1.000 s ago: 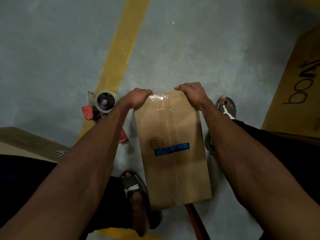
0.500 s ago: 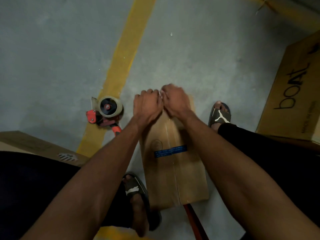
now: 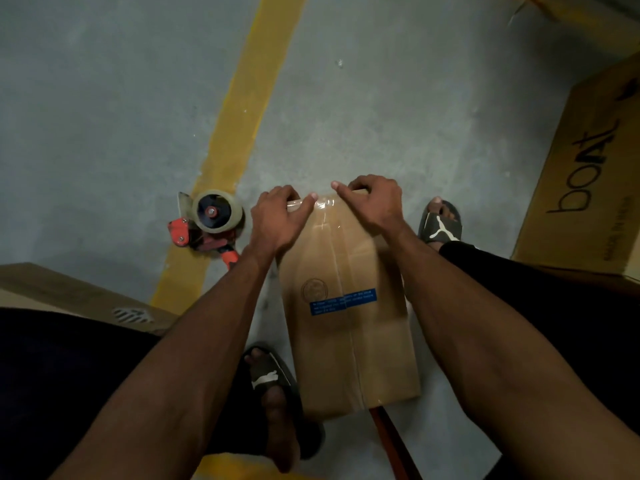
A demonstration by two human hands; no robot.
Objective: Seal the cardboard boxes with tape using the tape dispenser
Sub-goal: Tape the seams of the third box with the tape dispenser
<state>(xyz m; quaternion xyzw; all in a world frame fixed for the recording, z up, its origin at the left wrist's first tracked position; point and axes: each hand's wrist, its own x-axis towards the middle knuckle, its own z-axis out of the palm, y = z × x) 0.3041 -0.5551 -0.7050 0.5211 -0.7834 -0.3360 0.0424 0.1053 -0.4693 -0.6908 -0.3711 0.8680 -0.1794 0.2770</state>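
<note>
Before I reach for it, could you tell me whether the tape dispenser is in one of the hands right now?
No, the tape dispenser lies on the floor beside the left hand.

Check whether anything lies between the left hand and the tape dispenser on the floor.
Nothing visible does. The tape dispenser lies on the yellow floor line, just left of the left hand, which presses tape at the far edge of the cardboard box. Only bare floor separates them.

Ahead of us the grey floor [image 3: 398, 109] lies open beyond the cardboard box [image 3: 346, 306]. On our left the tape dispenser [image 3: 207, 220] sits near the box, on the yellow line [image 3: 242, 109]. A big printed carton [image 3: 588, 188] blocks the right; another carton [image 3: 69, 292] crowds the near left.
</note>
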